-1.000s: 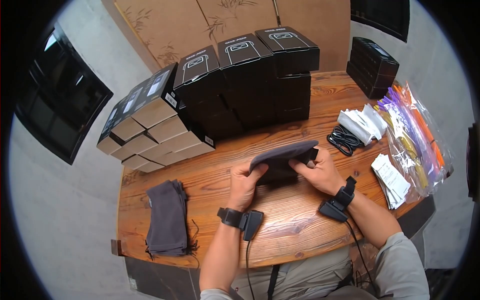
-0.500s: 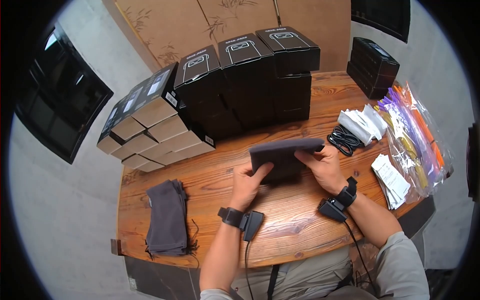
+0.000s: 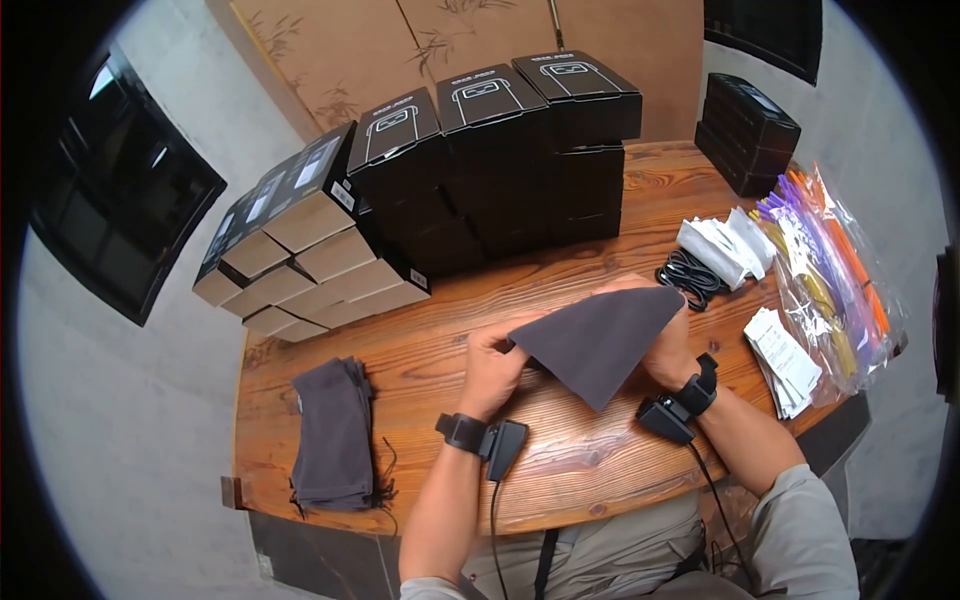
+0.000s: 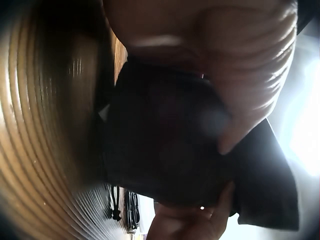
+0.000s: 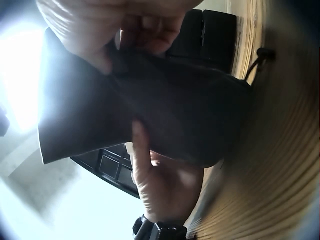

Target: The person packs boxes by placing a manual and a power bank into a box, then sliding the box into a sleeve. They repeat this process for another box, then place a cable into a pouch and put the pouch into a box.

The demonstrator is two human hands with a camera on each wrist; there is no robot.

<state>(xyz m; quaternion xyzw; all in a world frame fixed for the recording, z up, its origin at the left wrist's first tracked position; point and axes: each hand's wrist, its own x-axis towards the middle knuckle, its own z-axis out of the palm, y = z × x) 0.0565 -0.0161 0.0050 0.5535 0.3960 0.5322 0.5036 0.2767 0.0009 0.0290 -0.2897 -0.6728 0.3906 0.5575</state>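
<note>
Between both hands, above the table, is a dark grey cloth drawstring pouch [image 3: 600, 340]. One pointed flap of it hangs down toward the person in the head view. The left hand [image 3: 490, 372] pinches its left side, the thumb pressed on the cloth in the left wrist view. On the opposite side, the right hand [image 3: 670, 350] grips it, partly covered by the flap. A cord with a dark toggle [image 5: 265, 53] trails from the pouch's lower end in the right wrist view. A pile of similar grey pouches [image 3: 335, 435] lies at the table's left.
Stacked black boxes [image 3: 500, 170] and boxes with pale ends [image 3: 310, 270] stand at the back. To the right are a coiled black cable [image 3: 688, 282], white wrapped packets [image 3: 725, 248], paper slips [image 3: 782, 362] and a clear bag of coloured strips [image 3: 830, 270]. More boxes [image 3: 745, 135] stand behind.
The pouch's upper part has folded over toward the person and now hangs as a point, hiding the thumbs in the head view. The right hand has shifted slightly right.
</note>
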